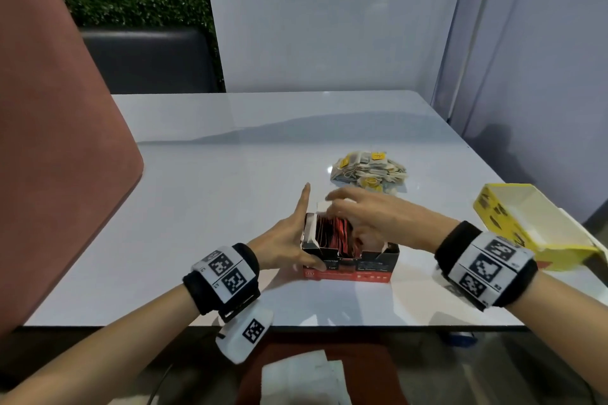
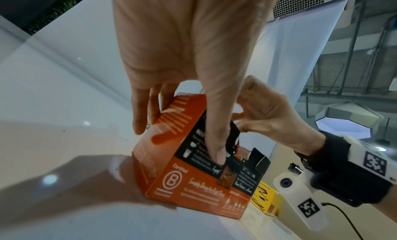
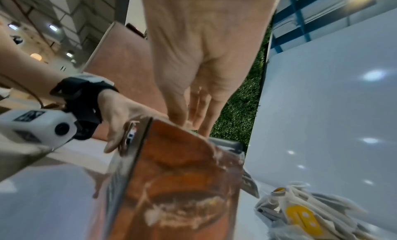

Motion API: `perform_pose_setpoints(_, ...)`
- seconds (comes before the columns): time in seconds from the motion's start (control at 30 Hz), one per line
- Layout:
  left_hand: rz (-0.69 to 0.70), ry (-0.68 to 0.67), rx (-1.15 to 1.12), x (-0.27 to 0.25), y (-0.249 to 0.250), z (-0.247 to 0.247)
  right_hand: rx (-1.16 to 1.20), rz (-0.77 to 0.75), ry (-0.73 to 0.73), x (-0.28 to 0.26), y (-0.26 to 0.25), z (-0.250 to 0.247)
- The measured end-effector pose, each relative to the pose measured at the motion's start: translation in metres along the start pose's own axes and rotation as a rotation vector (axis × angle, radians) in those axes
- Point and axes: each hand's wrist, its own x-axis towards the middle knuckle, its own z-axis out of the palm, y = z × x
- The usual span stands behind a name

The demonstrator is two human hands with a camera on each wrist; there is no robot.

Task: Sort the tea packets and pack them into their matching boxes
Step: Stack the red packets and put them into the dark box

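Note:
A red and black tea box stands open near the table's front edge, packed with red packets on edge. My left hand lies flat against the box's left end with straight fingers, and its thumb presses the front face. My right hand arches over the open top, fingers pointing down among the packets; their tips are hidden. A pile of white and yellow tea packets lies behind the box. An open yellow box sits at the right edge.
The white table has a pink seat back along its left side and white panels behind and to the right. Some white paper lies below the table's front edge.

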Motion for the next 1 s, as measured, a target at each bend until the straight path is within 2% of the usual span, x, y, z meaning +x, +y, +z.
perform_pose_setpoints(0.07,-0.018,0.014,-0.008,-0.001,0.0,0.002,-0.01,0.102,0.063,-0.003,-0.006,0.002)
perform_pose_setpoints(0.17,-0.014,0.059,-0.019,-0.001,0.0,0.004,0.044,0.259,0.0,0.001,-0.018,0.011)
perform_pose_setpoints(0.23,-0.007,0.071,-0.019,0.0,-0.002,0.005,0.047,0.274,-0.043,0.004,-0.019,0.018)
perform_pose_setpoints(0.27,-0.009,0.075,-0.015,0.0,-0.004,0.004,0.085,0.28,-0.02,0.004,-0.019,0.018)
perform_pose_setpoints(0.3,-0.015,0.081,-0.008,-0.001,-0.007,0.003,0.146,0.297,0.054,0.003,-0.017,0.016)
perform_pose_setpoints(0.37,-0.034,0.101,-0.006,-0.003,-0.014,-0.002,0.273,0.382,0.353,0.002,-0.007,0.014)
perform_pose_setpoints(0.4,-0.044,0.113,-0.011,-0.004,-0.018,-0.004,0.302,0.469,0.495,0.003,0.0,0.013)
perform_pose_setpoints(0.43,-0.052,0.126,-0.019,-0.005,-0.022,-0.006,0.337,0.585,0.569,0.004,0.007,0.012)
perform_pose_setpoints(0.47,-0.056,0.139,-0.027,-0.005,-0.025,-0.008,0.422,0.711,0.539,0.006,0.016,0.014)
perform_pose_setpoints(0.5,-0.058,0.15,-0.033,-0.006,-0.027,-0.009,0.567,0.818,0.409,0.01,0.023,0.016)
perform_pose_setpoints(0.57,-0.066,0.157,-0.046,-0.006,-0.028,-0.01,1.01,0.881,0.106,0.021,0.035,0.024)
perform_pose_setpoints(0.6,-0.071,0.156,-0.054,-0.006,-0.027,-0.01,1.213,0.889,0.055,0.028,0.04,0.028)
perform_pose_setpoints(0.63,-0.072,0.156,-0.06,-0.006,-0.027,-0.01,1.365,0.908,0.079,0.033,0.041,0.029)
perform_pose_setpoints(0.7,-0.067,0.159,-0.059,-0.007,-0.025,-0.012,1.488,0.884,0.247,0.044,0.043,0.029)
perform_pose_setpoints(0.8,-0.07,0.126,-0.08,-0.011,-0.024,-0.014,1.216,0.617,0.455,0.044,0.028,0.013)
perform_pose_setpoints(0.9,-0.05,0.062,-0.09,-0.015,-0.025,-0.016,0.875,0.34,0.449,0.026,0.008,0.005)
perform_pose_setpoints(1.0,0.007,0.009,-0.133,-0.015,-0.028,-0.015,0.601,0.261,0.38,0.007,-0.004,0.016)
